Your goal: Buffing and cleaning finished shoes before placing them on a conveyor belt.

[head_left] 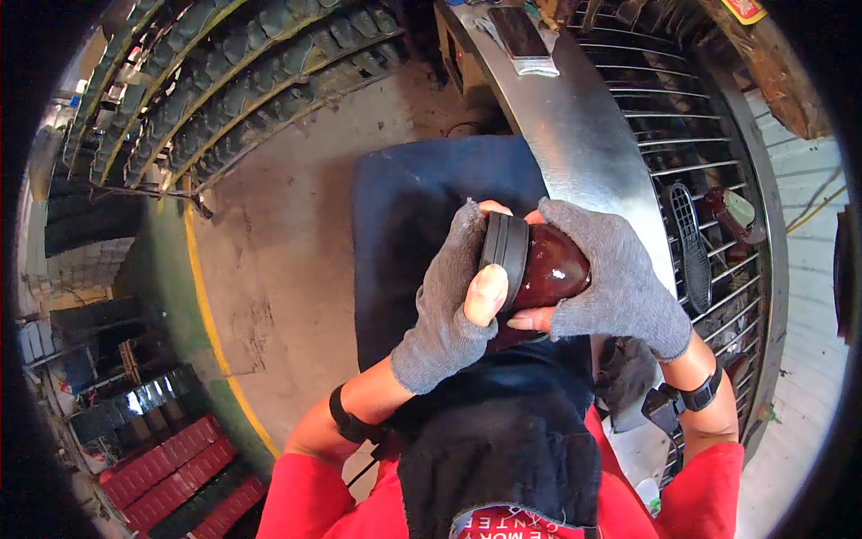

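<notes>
Between my hands, above my lap, is a glossy dark red shoe (558, 266) with a black sole (505, 255) along its left side. My left hand (446, 292), in a grey fingerless glove, is closed on the sole side, its thumb pressed on the black sole. On the other side my right hand (620, 274), gloved the same way, wraps round the rounded red part, thumb below and fingers above. The rest of the shoe is hidden under my hands.
To the right, a metal rack (660, 114) bears a loose black sole (690, 247) and a dark red piece with a green patch (736, 216). A phone-like dark slab (519, 34) lies on the metal bench (584, 135). Shelves of shoe lasts (242, 72) stand far left.
</notes>
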A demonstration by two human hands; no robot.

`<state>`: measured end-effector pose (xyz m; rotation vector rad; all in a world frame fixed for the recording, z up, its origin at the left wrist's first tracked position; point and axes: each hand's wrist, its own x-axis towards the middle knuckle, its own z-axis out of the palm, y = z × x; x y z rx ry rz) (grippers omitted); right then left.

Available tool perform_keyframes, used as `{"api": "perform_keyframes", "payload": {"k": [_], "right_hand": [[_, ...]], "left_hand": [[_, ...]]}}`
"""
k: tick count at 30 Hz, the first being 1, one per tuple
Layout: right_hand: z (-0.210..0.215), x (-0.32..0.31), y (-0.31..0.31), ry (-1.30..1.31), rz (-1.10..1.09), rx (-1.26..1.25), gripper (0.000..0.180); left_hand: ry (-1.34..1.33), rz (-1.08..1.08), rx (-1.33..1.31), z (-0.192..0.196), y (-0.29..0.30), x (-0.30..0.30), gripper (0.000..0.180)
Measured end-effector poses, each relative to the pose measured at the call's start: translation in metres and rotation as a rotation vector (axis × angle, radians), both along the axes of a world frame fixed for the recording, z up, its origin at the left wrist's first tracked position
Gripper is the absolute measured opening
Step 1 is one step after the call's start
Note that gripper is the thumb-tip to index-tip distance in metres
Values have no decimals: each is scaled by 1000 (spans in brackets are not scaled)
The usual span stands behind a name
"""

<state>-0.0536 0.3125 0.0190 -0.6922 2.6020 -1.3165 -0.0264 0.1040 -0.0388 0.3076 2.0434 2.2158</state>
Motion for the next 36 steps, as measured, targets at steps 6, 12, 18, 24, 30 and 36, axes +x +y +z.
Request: {"api": "perform_keyframes", "payload": {"k": [6,12,18,24,30,36], "right_hand": [[27,21,-10,18,102,168,84],[39,60,2,-97,185,183,103],[63,44,-6,-446,325,439,101],[39,70,-6,-42,336,282,95],[38,68,-16,187,273,216,89],[49,53,-22,135,447,283,87]], "left_hand": [[-133,-84,-68,21,-16,33,86],[12,-347,12,43,-43,22,63],[-155,-125,65,56,-16,29,27],[-117,-83,132,49,-14,37,38],[-53,-70,151,50,-18,42,40],[-77,-223,219,51,-22,30,38]]}}
